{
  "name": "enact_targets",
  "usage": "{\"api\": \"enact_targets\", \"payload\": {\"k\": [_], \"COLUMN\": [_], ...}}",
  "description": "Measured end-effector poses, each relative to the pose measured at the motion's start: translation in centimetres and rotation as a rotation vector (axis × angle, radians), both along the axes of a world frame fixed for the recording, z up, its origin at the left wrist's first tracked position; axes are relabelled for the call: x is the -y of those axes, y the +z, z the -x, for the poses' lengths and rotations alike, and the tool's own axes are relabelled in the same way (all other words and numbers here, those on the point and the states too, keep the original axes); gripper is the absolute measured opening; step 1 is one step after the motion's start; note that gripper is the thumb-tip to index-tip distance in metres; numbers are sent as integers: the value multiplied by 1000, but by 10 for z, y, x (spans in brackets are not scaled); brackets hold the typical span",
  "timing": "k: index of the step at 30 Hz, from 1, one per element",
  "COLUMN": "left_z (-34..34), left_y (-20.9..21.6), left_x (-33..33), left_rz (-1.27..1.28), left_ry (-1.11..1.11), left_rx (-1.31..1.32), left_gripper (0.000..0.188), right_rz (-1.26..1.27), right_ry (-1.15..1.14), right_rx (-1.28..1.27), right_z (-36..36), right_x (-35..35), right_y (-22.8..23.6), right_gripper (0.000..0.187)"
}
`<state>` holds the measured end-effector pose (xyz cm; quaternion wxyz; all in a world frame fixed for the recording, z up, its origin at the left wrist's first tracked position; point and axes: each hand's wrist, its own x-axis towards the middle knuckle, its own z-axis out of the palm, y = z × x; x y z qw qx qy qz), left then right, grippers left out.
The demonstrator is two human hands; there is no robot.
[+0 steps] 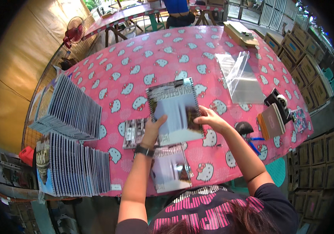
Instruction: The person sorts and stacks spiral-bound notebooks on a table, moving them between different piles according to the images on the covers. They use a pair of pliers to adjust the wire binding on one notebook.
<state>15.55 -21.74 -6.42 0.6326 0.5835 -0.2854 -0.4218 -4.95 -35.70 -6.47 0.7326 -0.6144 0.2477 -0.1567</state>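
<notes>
A spiral-bound notebook [176,113] with a pale, photo-printed cover is held above the middle of the table. My left hand [154,129] grips its left edge, thumb lying on the cover. On the opposite side, my right hand [210,120] closes on the edge near the wire binding. Partly under the held one lies a notebook with a black-and-white cover [131,133]. Closer to me, a similar pale notebook [171,167] lies at the table's front edge, its upper part covered.
Two tall stacks of spiral notebooks [73,109] stand at the left. Clear plastic sheets [243,80] lie at the right, near a brown notebook [270,125], a tape dispenser [278,99] and blue-handled pliers [254,144]. Cartons [307,74] are piled beyond; a person [178,11] is at a far table.
</notes>
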Motion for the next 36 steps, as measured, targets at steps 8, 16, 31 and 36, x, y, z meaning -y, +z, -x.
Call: {"api": "enact_targets", "payload": {"k": [8, 16, 31, 36], "left_z": [-34, -34, -122, -109], "left_y": [-42, -84, -100, -107], "left_x": [183, 199, -66, -94], "left_rz": [-194, -709, -929, -677], "left_ry": [-187, 113, 309, 596], "left_rx": [-53, 761, 978, 1037], "left_gripper": [76, 111, 86, 70], "right_rz": [177, 341, 518, 1304], "right_ry": [-355, -385, -232, -18], "right_rx": [-136, -321, -107, -71], "right_z": [-16, -22, -60, -103], "right_x": [137, 144, -86, -95], "right_y": [-23, -81, -80, -66], "right_gripper": [64, 57, 35, 39]}}
